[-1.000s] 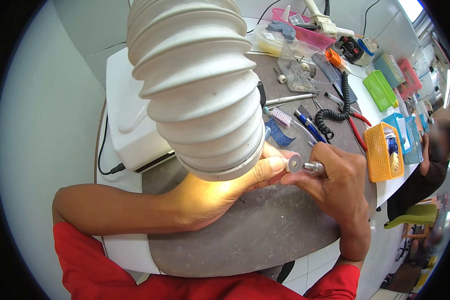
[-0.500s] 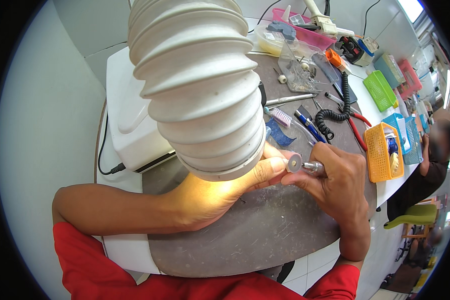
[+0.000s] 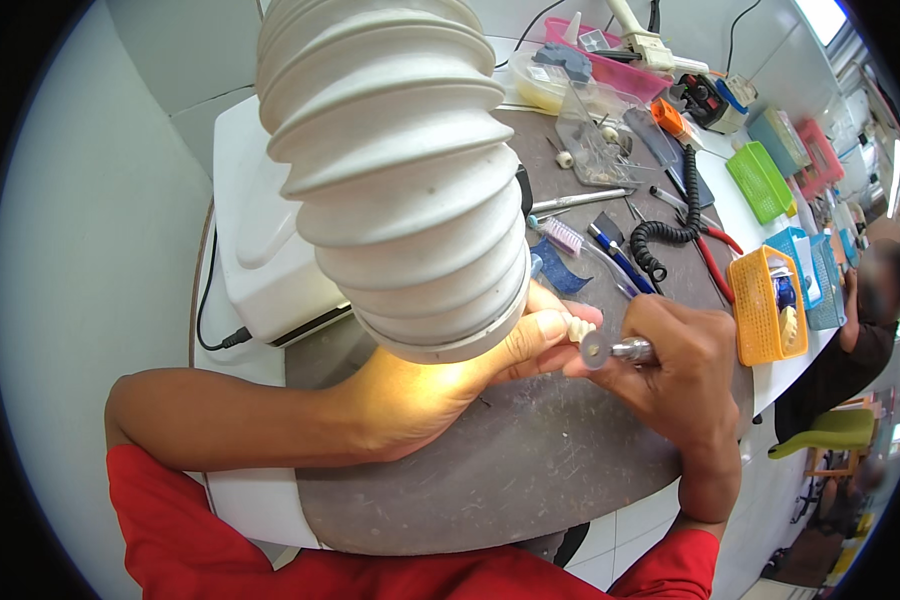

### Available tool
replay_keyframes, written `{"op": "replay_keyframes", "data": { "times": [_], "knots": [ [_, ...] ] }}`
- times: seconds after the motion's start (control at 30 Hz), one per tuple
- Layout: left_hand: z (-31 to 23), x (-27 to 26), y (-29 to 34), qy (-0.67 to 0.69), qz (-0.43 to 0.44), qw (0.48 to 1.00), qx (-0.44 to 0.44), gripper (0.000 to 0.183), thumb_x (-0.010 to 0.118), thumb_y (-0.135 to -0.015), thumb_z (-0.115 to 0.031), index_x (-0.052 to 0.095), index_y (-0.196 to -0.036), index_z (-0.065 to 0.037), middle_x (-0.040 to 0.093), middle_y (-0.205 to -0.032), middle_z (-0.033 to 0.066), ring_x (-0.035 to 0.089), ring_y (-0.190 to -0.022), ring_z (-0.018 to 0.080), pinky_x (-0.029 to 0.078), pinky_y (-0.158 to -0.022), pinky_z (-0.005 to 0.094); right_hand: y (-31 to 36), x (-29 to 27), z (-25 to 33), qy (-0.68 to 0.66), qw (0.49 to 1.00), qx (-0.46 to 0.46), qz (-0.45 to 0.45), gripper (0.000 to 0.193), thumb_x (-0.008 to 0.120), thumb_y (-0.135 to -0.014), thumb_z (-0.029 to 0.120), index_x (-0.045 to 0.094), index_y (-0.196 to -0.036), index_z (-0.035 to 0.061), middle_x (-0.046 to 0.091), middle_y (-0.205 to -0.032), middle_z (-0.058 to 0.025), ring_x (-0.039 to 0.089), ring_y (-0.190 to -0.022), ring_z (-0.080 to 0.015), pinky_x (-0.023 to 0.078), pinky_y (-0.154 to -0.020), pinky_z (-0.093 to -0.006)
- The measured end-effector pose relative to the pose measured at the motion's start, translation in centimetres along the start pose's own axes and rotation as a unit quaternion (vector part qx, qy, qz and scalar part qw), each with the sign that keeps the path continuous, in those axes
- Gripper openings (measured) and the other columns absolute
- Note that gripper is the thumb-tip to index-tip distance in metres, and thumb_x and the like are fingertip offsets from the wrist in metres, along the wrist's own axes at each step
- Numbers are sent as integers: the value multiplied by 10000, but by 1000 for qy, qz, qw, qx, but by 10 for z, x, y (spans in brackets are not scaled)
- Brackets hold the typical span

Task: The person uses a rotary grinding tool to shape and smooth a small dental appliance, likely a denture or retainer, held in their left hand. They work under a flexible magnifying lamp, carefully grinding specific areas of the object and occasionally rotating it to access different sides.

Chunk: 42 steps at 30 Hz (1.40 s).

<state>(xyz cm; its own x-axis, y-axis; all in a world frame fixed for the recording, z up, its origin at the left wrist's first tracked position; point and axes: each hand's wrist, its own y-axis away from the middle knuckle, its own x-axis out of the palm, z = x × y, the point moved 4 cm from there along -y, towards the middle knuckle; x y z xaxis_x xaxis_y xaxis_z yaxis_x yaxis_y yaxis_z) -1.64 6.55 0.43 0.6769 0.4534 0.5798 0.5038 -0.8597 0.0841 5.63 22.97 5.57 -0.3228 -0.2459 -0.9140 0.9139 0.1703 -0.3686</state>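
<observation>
Below the end of a white corrugated hose [image 3: 410, 190], my left hand [image 3: 505, 355] pinches a small cream dental bridge [image 3: 579, 328], tooth-shaped, between thumb and fingers. The hose hides part of that hand, and bright light falls on it. My right hand [image 3: 685, 370] is wrapped round a metal rotary handpiece [image 3: 634, 350]. At the handpiece's tip sits a round grey disc [image 3: 595, 351], just right of and nearer than the bridge. A small gap seems to separate disc and bridge.
Beyond my hands lie a blue pen [image 3: 622, 258], a brush [image 3: 561, 236], a black coiled cord [image 3: 667, 228] and red-handled pliers [image 3: 712, 268]. A yellow basket [image 3: 765, 330] stands right; a white machine [image 3: 265, 240] stands left. Another person [image 3: 850, 340] sits at far right.
My right hand has drawn the handpiece and disc slightly right and nearer, away from the bridge, which now shows more. My left hand has barely moved.
</observation>
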Motion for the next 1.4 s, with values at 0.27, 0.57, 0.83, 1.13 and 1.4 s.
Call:
{"op": "replay_keyframes", "data": {
  "times": [0.27, 0.57, 0.83, 1.13, 1.4],
  "knots": [
    [0, -1, 2, 12, -31, 999, -2, 163, 544, -1045, -182, 563, -1140, -51, 639, -1135, 132, 645, -1074, 197, 545, -877, 302, 0, -9, -7, -31, 997, 40, -60, 522, 874, -728, 432, 518, -685, 54, 440, -561, -26, 434, -487, -137, 327, -468, -288],
    [4, -2, 0, -53, -31, 998, -9, 206, 576, -1038, -242, 562, -1132, -60, 633, -1008, 67, 583, -894, 111, 472, -798, 253, -5, -9, 9, -131, 987, -42, -81, 353, 832, -710, 89, 753, -1051, 127, 664, -782, -20, 646, -596, -174, 470, -487, -293],
    [8, -5, -1, -59, -27, 998, -17, 238, 589, -1031, -249, 564, -1154, -46, 655, -1040, 73, 597, -927, 115, 478, -830, 259, -2, -5, 8, -140, 984, -64, -84, 244, 820, -723, 69, 747, -953, 107, 673, -765, -23, 640, -580, -162, 453, -479, -276],
    [-1, 1, 3, -50, -27, 998, -16, 219, 550, -1030, -110, 551, -1226, -13, 641, -1206, 123, 636, -1050, 154, 516, -960, 301, -2, -9, 6, -149, 985, -32, -78, 229, 830, -709, 74, 724, -908, 114, 673, -763, -25, 638, -572, -154, 447, -481, -265],
    [-7, -1, 6, -46, -56, 997, -1, 195, 565, -1019, -98, 561, -1207, -45, 637, -1256, 160, 625, -1180, 199, 534, -990, 292, 0, -5, -3, -41, 996, -20, -73, 569, 885, -630, 514, 537, -675, 67, 475, -567, -21, 448, -469, -120, 314, -435, -278]
  ]
}}
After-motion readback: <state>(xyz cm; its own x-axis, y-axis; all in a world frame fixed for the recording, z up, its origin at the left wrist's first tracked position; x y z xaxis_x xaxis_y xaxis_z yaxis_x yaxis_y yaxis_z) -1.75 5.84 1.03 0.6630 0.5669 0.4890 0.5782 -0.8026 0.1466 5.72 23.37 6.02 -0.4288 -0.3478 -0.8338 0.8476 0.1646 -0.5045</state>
